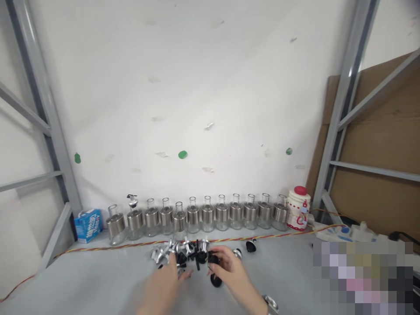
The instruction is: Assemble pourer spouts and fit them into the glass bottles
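My right hand pinches a small black bottle stopper between thumb and fingers. Just below its fingertips another black stopper lies on the grey table. My left hand, somewhat blurred, reaches to the near side of a loose pile of silver and black stopper parts. Its index finger and thumb are spread apart, and I see nothing between them. Behind the pile stands a row of glass bottles with metal sleeves. A silver and black stopper tops the second bottle from the left.
A blue carton stands left of the bottles, a white jar with a red lid right of them. A twisted red and yellow wire crosses the table. One stopper lies apart at right. Power strips sit farther right.
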`<state>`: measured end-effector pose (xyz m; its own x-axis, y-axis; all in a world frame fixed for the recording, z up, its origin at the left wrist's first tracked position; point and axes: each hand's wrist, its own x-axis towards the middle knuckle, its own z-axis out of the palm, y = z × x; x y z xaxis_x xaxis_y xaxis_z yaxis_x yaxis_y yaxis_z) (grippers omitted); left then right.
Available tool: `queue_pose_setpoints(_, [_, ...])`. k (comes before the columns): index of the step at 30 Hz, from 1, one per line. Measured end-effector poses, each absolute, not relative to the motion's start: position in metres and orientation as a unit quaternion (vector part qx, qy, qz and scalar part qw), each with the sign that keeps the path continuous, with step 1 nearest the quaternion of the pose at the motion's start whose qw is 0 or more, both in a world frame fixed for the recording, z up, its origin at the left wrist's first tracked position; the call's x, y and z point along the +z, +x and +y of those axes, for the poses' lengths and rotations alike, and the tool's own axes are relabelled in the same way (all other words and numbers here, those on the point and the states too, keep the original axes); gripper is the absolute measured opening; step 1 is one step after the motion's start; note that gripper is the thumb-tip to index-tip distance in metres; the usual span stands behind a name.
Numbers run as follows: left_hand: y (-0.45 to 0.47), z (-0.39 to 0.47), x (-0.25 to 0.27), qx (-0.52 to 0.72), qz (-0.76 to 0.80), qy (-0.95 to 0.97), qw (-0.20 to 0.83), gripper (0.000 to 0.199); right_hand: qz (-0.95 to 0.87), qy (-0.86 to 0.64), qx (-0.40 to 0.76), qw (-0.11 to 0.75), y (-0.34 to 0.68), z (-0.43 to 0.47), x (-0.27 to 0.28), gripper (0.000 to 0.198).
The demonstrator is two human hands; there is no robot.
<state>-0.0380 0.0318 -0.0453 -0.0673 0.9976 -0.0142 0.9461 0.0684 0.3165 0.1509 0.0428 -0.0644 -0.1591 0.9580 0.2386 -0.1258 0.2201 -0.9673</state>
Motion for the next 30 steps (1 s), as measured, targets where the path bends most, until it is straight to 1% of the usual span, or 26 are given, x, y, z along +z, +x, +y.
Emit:
queue_pose_setpoints(3, [-0.034, 0.034, -0.054, 0.092, 0.713, 0.690, 0.079, 0.038, -0.591, -0.380, 0.495, 0.511, 0.150, 0.043, -0.068, 0.024])
queue_pose_setpoints(7, [-0.032, 0.038, -0.049, 0.104, 0.706, 0.691, 0.114, 0.033, -0.632, -0.396, 0.447, 0.494, 0.150, 0.038, -0.066, 0.020])
queue_pose_setpoints(9, [-0.031, 0.039, -0.044, 0.133, 0.715, 0.672, 0.136, 0.031, -0.662, -0.403, 0.389, 0.498, 0.151, 0.032, -0.060, 0.019])
queue_pose_setpoints(11, [-0.028, 0.040, -0.041, 0.207, 0.708, 0.654, 0.168, 0.029, -0.688, -0.402, 0.337, 0.501, 0.152, 0.027, -0.054, 0.021])
queue_pose_setpoints(13, [-0.024, 0.041, -0.040, 0.315, 0.667, 0.633, 0.234, 0.032, -0.697, -0.399, 0.316, 0.505, 0.153, 0.023, -0.049, 0.024])
queue_pose_setpoints(15, [-0.019, 0.041, -0.038, 0.407, 0.599, 0.595, 0.349, 0.040, -0.694, -0.399, 0.315, 0.509, 0.152, 0.021, -0.048, 0.026])
queue_pose_setpoints(18, [-0.012, 0.040, -0.034, 0.466, 0.493, 0.498, 0.540, 0.048, -0.702, -0.395, 0.309, 0.506, 0.152, 0.022, -0.049, 0.024])
queue_pose_setpoints(20, [-0.008, 0.037, -0.031, 0.480, 0.468, 0.422, 0.611, 0.045, -0.711, -0.393, 0.276, 0.514, 0.152, 0.023, -0.049, 0.022])
queue_pose_setpoints(22, [-0.006, 0.034, -0.029, 0.484, 0.478, 0.366, 0.635, 0.040, -0.724, -0.394, 0.226, 0.519, 0.153, 0.023, -0.048, 0.020])
queue_pose_setpoints(25, [-0.003, 0.030, -0.032, 0.459, 0.483, 0.367, 0.649, 0.037, -0.742, -0.397, 0.170, 0.513, 0.154, 0.020, -0.047, 0.019])
queue_pose_setpoints(27, [0.000, 0.028, -0.036, 0.440, 0.486, 0.394, 0.644, 0.039, -0.743, -0.401, 0.162, 0.511, 0.154, 0.018, -0.046, 0.020])
queue_pose_setpoints(30, [0.004, 0.028, -0.043, 0.429, 0.505, 0.421, 0.620, 0.044, -0.736, -0.403, 0.186, 0.510, 0.154, 0.014, -0.046, 0.020])
